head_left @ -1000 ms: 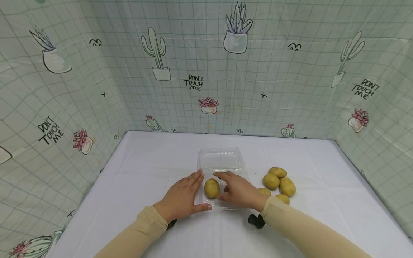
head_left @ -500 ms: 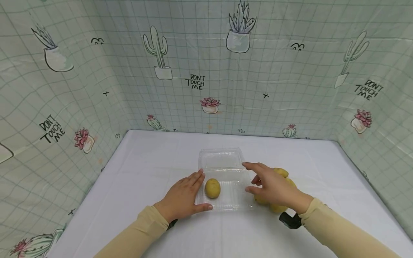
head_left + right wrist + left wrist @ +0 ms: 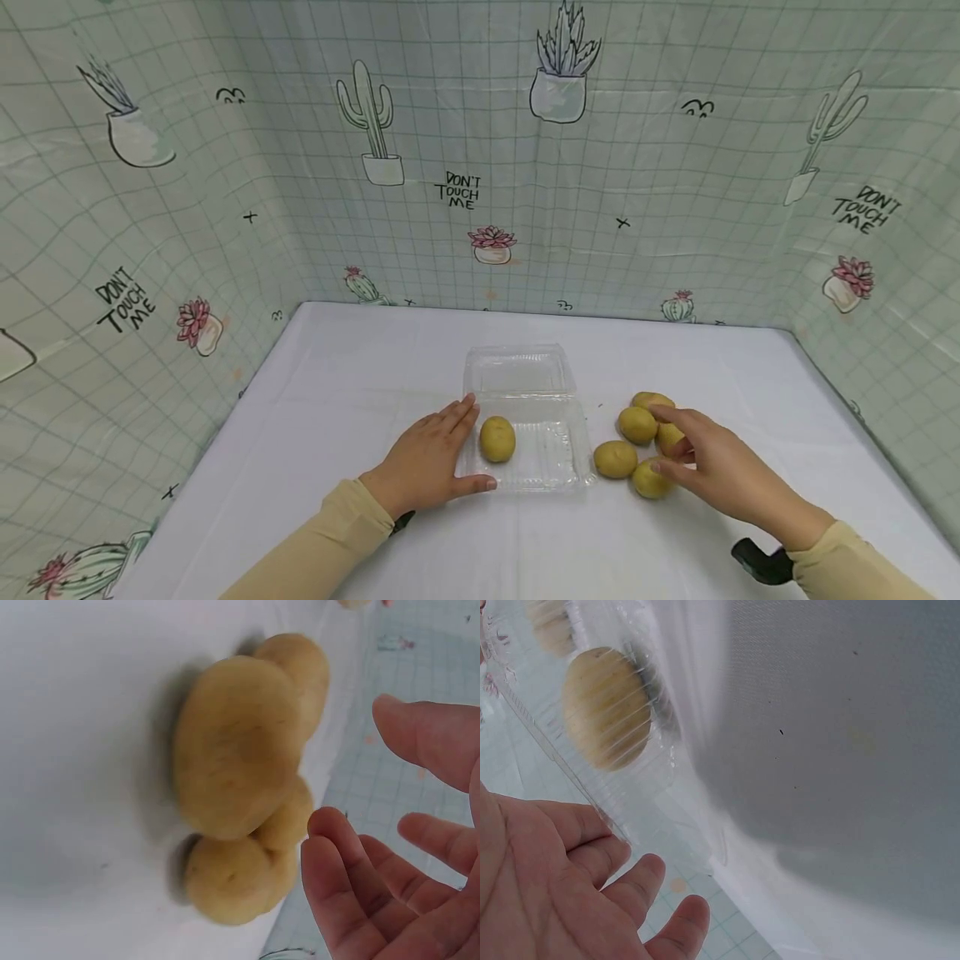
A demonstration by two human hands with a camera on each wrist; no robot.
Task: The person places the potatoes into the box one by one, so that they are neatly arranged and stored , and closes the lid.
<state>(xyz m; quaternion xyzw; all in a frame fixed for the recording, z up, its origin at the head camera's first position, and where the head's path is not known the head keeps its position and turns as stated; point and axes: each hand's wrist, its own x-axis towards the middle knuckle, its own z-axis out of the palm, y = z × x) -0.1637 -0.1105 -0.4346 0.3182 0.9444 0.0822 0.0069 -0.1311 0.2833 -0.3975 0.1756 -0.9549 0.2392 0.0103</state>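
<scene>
In the head view a clear plastic clamshell box (image 3: 551,454) lies with its lid folded back. One potato (image 3: 497,439) sits in the left part of its base. My left hand (image 3: 426,458) rests along the box's left edge, fingers and thumb extended; the left wrist view shows the fingertips (image 3: 651,870) at the clear wall. My right hand (image 3: 723,467) hovers over the right side of a group of several potatoes (image 3: 615,459), thumb and fingers spread. From the right wrist view, a gap shows between those fingers and the nearest potato (image 3: 236,746).
The box lid (image 3: 517,369) lies flat behind the base. A white cloth (image 3: 360,358) covers the table, with a patterned grid curtain (image 3: 420,242) standing along its back and sides. A dark strap piece (image 3: 761,562) is at my right wrist.
My right hand has moved right, out from over the box to the potato group, with its fingers spread. My left hand and the potato in the box have stayed put.
</scene>
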